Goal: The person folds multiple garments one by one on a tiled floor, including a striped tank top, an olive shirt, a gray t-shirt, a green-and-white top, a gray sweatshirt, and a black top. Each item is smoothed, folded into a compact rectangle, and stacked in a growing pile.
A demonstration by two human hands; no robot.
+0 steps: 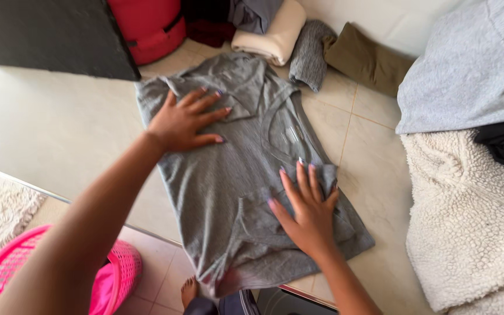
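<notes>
A grey T-shirt (228, 175) lies spread flat on a pale tiled surface (48, 128), its sleeves folded inward. My left hand (185, 119) presses flat on the far folded sleeve, fingers spread. Pressed flat on the near folded sleeve is my right hand (307, 210), fingers apart and pointing away from me. Neither hand grips anything.
Folded clothes sit at the far edge: a cream piece (272, 32), a grey knit piece (311, 55), an olive piece (368, 61). A grey cloth (473, 70) and a cream fleece blanket (468, 221) lie at right. A pink basket (7, 274) stands lower left, a red bag (153, 26) behind.
</notes>
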